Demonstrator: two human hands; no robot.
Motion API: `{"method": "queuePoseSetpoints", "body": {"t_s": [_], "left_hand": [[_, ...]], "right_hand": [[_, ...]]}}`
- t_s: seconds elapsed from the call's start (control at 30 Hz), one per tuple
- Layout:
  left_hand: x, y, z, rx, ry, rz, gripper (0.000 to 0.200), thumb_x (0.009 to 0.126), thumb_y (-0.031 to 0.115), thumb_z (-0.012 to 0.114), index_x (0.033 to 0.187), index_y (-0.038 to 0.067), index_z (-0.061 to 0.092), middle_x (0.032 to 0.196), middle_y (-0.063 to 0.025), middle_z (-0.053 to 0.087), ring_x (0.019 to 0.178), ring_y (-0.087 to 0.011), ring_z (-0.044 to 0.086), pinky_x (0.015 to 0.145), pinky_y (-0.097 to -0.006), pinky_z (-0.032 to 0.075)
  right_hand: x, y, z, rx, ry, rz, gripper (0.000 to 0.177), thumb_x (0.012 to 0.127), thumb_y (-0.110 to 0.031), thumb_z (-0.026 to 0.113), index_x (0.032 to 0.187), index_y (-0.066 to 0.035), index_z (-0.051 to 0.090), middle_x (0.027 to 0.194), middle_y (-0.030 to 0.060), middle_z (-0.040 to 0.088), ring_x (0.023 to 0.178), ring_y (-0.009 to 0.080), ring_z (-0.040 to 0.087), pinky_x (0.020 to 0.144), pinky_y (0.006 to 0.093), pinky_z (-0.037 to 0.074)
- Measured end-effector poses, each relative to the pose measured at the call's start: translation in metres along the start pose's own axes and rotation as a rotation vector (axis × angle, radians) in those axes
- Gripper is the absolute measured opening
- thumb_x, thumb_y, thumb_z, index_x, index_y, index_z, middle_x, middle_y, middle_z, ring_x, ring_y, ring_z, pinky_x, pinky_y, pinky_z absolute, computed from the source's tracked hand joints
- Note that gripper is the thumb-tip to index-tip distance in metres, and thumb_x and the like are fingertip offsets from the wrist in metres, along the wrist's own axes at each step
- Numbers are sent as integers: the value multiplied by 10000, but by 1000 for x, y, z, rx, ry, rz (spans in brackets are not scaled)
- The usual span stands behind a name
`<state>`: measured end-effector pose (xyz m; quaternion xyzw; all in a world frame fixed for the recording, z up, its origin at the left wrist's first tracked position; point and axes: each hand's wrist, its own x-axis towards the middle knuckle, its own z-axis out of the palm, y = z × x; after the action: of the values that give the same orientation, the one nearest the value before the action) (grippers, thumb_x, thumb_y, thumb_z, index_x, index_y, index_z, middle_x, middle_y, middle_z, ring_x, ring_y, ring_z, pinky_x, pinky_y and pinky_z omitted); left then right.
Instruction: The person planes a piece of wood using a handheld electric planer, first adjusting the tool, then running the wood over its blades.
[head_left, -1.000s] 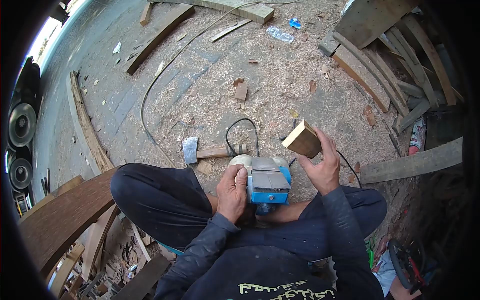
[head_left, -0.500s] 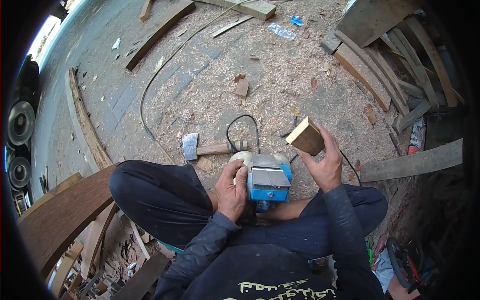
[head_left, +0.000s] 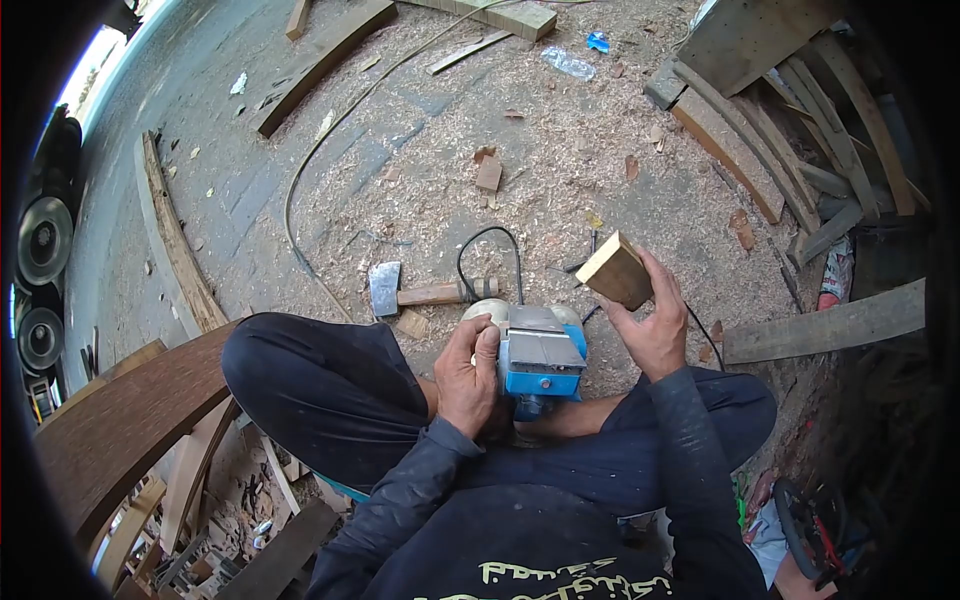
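A blue electric planer (head_left: 544,360) sits upside down between my feet, its flat metal sole facing up. My left hand (head_left: 468,375) is closed at the planer's left side, fingers curled against it and thumb on top. To the right, my right hand (head_left: 655,325) pinches a short wooden block (head_left: 617,275) between thumb and fingers. That block is raised above the ground, just beyond the planer's right side, apart from the sole. A hatchet (head_left: 420,293) with a wooden handle lies beyond my left knee.
Wood shavings cover the ground. A black cable (head_left: 487,232) loops behind the planer, and a pale cord (head_left: 290,215) runs along the floor. Curved boards (head_left: 735,150) are stacked at right. A wide brown plank (head_left: 140,425) lies beside my left knee. Small offcuts (head_left: 488,175) lie ahead.
The view has shifted very slightly. Both hands, the wooden block and the planer keep nearly the same positions.
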<state>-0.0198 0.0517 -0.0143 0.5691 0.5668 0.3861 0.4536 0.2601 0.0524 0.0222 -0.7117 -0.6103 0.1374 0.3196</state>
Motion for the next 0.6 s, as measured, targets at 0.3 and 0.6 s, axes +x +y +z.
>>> {"method": "queuePoseSetpoints", "body": {"t_s": [0.3, 0.6], "left_hand": [[0, 2, -1, 26, -6, -8, 339, 1172, 302, 603, 1238, -12, 714, 1046, -115, 756, 971, -157, 691, 902, -330, 551], [-1, 1, -2, -5, -13, -16, 314, 1170, 292, 605, 1230, -1, 700, 1192, -127, 787, 1041, -171, 708, 943, -343, 558]], "right_hand": [[1, 0, 1, 3, -8, 5, 848, 800, -89, 917, 1568, -55, 558, 1453, 224, 657, 1354, 415, 632, 1125, 492, 535], [1, -1, 2, 19, 2, 8, 837, 798, -93, 923, 1555, -52, 569, 1439, 226, 662, 1340, 415, 639, 1111, 493, 541]]}}
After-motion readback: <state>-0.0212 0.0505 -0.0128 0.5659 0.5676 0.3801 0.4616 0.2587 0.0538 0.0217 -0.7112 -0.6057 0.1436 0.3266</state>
